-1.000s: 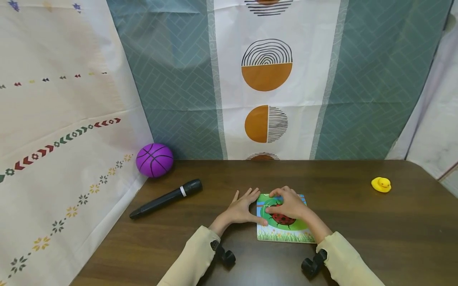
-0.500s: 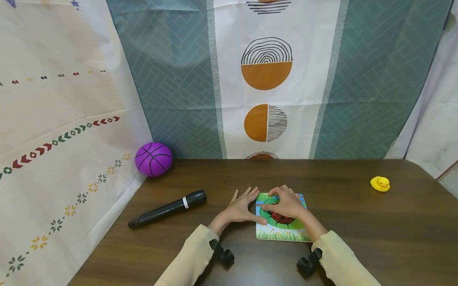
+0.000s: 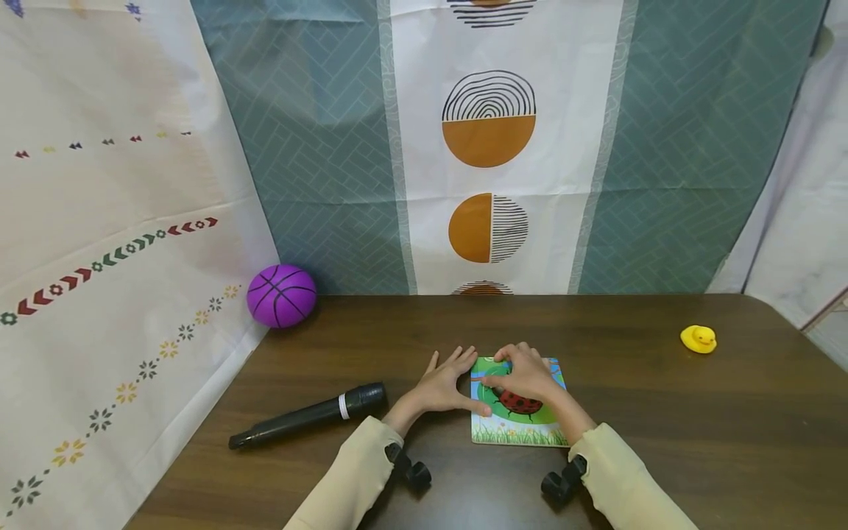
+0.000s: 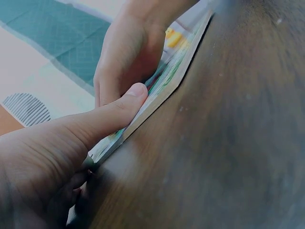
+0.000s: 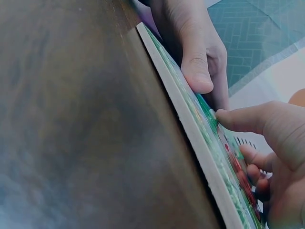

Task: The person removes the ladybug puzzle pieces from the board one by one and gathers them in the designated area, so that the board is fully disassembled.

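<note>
A square ladybug jigsaw puzzle [image 3: 520,434], a thick board with a red beetle on a green leaf, lies flat on the table. My left hand [image 3: 440,386] rests at its left edge, fingers spread and thumb [image 4: 136,90] on the board's near left part. Over the upper left of the picture, my right hand [image 3: 530,374] bends its fingers down. Its thumb [image 5: 228,119] and index finger are set apart around a green puzzle piece [image 3: 498,368] at the beetle's head. The right palm covers part of the picture.
A black flashlight [image 3: 305,417] with a white band lies left of my left forearm. Farther back are a purple ball [image 3: 281,296] at the left and a yellow rubber duck [image 3: 698,338] at the right. A patterned curtain [image 3: 331,184] hangs behind the table [image 3: 629,412].
The flashlight has rolled toward me, close to my left forearm. My right thumb has shifted slightly left on the puzzle and the right forearm has come inward. The left hand stays put.
</note>
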Available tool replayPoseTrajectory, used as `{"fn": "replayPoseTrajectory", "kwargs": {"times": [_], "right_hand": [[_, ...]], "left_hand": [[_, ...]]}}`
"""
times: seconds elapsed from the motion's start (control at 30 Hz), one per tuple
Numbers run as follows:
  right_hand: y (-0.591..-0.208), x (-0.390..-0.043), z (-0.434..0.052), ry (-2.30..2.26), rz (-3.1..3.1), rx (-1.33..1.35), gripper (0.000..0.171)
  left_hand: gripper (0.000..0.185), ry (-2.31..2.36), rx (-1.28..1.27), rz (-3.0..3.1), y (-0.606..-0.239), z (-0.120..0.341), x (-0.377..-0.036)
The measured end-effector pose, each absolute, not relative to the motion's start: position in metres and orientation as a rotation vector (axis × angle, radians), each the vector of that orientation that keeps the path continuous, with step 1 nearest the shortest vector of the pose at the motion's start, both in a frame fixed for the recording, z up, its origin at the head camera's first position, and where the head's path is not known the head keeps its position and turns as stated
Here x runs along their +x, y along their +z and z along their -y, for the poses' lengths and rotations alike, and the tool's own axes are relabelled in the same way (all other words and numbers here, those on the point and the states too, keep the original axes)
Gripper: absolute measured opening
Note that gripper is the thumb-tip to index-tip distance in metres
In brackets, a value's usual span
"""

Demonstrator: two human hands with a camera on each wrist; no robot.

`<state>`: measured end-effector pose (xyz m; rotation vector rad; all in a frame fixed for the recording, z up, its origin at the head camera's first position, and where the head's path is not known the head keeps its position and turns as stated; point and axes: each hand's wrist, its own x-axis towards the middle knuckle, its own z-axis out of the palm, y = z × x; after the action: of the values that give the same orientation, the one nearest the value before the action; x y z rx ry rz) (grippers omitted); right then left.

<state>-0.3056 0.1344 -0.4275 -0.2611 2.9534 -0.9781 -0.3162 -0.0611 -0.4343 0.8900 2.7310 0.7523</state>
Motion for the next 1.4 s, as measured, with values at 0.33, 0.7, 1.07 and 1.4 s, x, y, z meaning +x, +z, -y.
{"fn": "replayPoseTrajectory", "kwargs": {"times": [0.33, 0.7, 1.07, 1.4], "right_hand": [[-0.429, -0.305, -0.137, -1.132, -2.906, -0.261, 0.047], [-0.435, -0.305, -0.137, -1.336, -2.859, -0.257, 0.028], [-0.436, -0.307, -0.134, -1.606, -2.811, -0.192, 0.015], [-0.432, -0.313, -0.150, -1.720, -2.758, -0.134, 0.021]], "left_hand": [[0.100, 0.768, 0.887, -2.716, -0.433, 0.062, -0.315], [0.100, 0.768, 0.878, -2.719, -0.433, 0.062, -0.314], [0.101, 0.758, 0.877, -2.728, -0.434, 0.062, -0.315], [0.102, 0.780, 0.885, -2.711, -0.434, 0.062, -0.315]]}}
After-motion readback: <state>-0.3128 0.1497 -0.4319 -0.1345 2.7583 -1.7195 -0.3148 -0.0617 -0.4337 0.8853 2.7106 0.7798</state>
